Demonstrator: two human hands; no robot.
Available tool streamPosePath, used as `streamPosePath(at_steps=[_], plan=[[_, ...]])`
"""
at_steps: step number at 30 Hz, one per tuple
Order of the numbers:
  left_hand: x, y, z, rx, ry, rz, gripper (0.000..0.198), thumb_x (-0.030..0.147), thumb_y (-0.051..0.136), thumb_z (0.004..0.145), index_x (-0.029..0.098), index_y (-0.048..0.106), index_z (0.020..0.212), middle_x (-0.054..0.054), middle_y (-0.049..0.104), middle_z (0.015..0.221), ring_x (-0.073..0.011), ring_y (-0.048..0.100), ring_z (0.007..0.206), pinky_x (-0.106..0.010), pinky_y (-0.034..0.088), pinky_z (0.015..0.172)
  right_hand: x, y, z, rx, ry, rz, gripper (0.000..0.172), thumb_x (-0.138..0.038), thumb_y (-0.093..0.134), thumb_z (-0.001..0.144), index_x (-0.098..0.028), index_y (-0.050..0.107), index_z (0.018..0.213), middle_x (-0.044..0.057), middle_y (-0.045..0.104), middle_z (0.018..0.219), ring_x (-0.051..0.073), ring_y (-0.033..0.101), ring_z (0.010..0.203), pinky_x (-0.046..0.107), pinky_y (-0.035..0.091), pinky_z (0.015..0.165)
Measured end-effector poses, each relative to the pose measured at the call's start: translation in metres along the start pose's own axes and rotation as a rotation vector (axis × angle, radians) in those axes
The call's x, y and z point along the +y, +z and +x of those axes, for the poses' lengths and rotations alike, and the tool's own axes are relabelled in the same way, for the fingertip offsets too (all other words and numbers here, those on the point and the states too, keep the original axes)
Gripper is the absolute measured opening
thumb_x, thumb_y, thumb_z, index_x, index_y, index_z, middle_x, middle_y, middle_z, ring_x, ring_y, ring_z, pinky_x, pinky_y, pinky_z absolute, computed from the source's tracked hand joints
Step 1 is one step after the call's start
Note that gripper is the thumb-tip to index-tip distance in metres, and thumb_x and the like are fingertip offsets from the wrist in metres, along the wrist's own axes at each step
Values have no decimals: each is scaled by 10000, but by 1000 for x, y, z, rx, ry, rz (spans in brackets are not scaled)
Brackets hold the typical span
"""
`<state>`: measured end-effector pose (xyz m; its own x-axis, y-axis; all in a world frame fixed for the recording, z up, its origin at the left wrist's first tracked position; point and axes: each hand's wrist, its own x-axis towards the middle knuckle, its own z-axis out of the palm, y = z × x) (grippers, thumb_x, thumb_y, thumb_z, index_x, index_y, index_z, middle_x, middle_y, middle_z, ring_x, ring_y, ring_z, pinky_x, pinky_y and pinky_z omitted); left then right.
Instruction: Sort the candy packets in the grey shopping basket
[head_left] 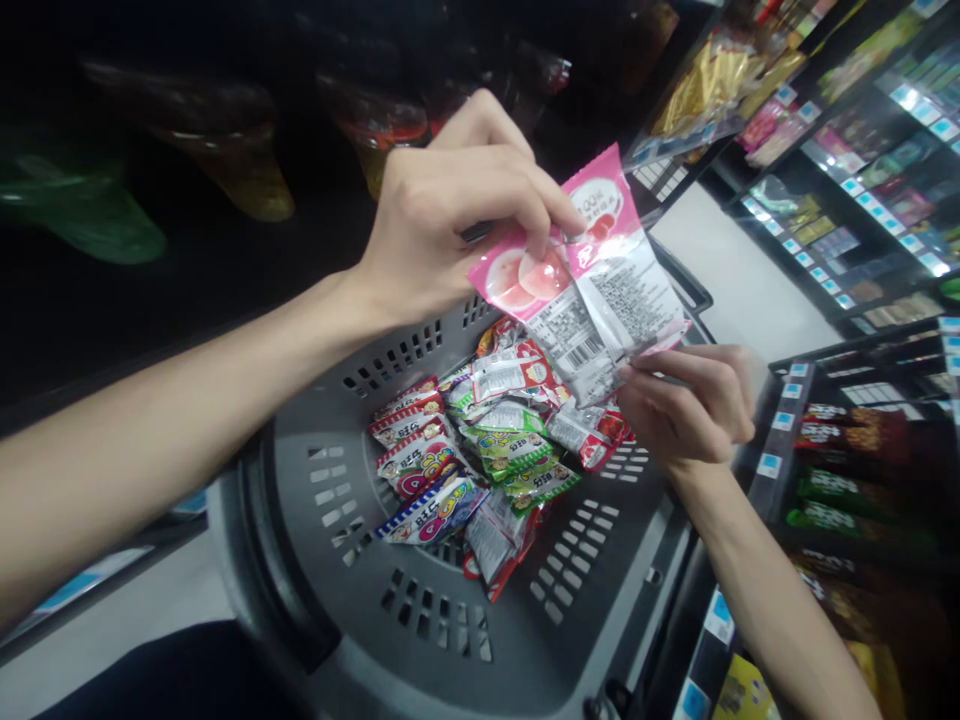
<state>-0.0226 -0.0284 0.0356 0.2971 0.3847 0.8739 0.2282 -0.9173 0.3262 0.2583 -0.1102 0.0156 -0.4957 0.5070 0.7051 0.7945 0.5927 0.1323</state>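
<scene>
Between my two hands is a pink and white candy packet (592, 290), its printed back with a barcode turned up toward me. My left hand (472, 200) pinches its top end, fingers closed on the pink part. At the lower corner, my right hand (690, 400) grips the packet between thumb and fingers. Below it stands a grey shopping basket (322, 570) with slotted walls. Several small candy packets lie in the basket, among them a blue one (435, 510), green ones (517, 455) and red ones (412, 465).
Store shelves (855, 190) with price tags and packaged goods run along the right. Red and green snack bags (832, 490) sit on a lower shelf near my right arm. Dark shelving with hanging bags (232, 150) is at upper left. Pale floor (742, 260) shows beyond the basket.
</scene>
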Motion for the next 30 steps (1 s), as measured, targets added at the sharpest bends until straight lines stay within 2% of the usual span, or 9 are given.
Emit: streamPosePath(at_steps=[5, 8, 10, 13, 16, 20, 23, 25, 30], plan=[[1, 0, -1, 1, -38, -11, 211, 402, 624, 980, 260, 705, 848, 10, 798, 1041, -157, 615, 922, -401, 492, 870, -5, 3, 8, 100, -85, 1, 106, -227, 667, 854, -297, 715, 791, 30, 712, 785, 197, 608, 674, 381, 492, 610], [0, 0, -2, -1, -60, -41, 181, 395, 611, 987, 272, 701, 890, 19, 791, 1063, -155, 646, 945, -406, 484, 911, -9, 7, 14, 171, -67, 200, 113, -190, 651, 876, -283, 706, 842, 27, 713, 829, 188, 624, 702, 378, 495, 655], [-3, 0, -3, -2, -67, -40, 177, 389, 571, 1006, 283, 704, 954, 15, 784, 1064, -163, 643, 958, -413, 474, 921, -10, 9, 16, 162, 18, 360, 113, -176, 659, 881, -280, 702, 877, 29, 714, 867, 195, 643, 743, 382, 506, 699], [-9, 1, -5, -4, -118, 16, 221, 419, 522, 1015, 298, 706, 1028, -12, 753, 974, -182, 588, 914, -420, 476, 857, -8, 9, 17, 0, 256, 533, 35, -240, 724, 859, -261, 697, 857, 25, 710, 871, 200, 649, 760, 363, 519, 703], [-12, 2, -5, -39, -238, 38, 279, 529, 541, 978, 312, 702, 1047, -6, 710, 862, -169, 524, 816, -404, 474, 751, -4, 8, 16, -248, 517, 630, 148, -376, 742, 856, -230, 729, 836, 9, 693, 766, 178, 614, 671, 331, 505, 637], [-14, 4, -6, -124, -383, 16, 328, 580, 547, 963, 300, 709, 1019, 34, 715, 822, -111, 516, 720, -357, 472, 679, -3, 5, 19, -475, 674, 809, 226, -423, 741, 833, -203, 774, 792, 1, 688, 671, 148, 579, 584, 284, 463, 554], [-19, 9, -9, -41, -351, 5, 293, 522, 623, 925, 248, 725, 951, 12, 714, 772, -107, 550, 635, -334, 480, 642, -7, 3, 24, -491, 754, 852, 191, -390, 760, 788, -204, 788, 758, 13, 713, 681, 140, 588, 575, 266, 470, 544], [-21, 12, -11, -6, -350, 3, 293, 486, 634, 916, 208, 726, 939, -11, 708, 763, -129, 605, 661, -321, 502, 674, -7, 2, 26, -477, 788, 866, 173, -372, 765, 771, -205, 788, 733, 23, 720, 679, 138, 592, 572, 263, 474, 545], [-16, 16, -13, -66, -332, 48, 194, 311, 586, 925, 163, 699, 981, -17, 718, 825, -125, 667, 748, -265, 527, 754, 6, 2, 15, -492, 714, 745, 274, -492, 768, 744, -225, 800, 691, 54, 705, 617, 160, 572, 504, 280, 419, 462]])
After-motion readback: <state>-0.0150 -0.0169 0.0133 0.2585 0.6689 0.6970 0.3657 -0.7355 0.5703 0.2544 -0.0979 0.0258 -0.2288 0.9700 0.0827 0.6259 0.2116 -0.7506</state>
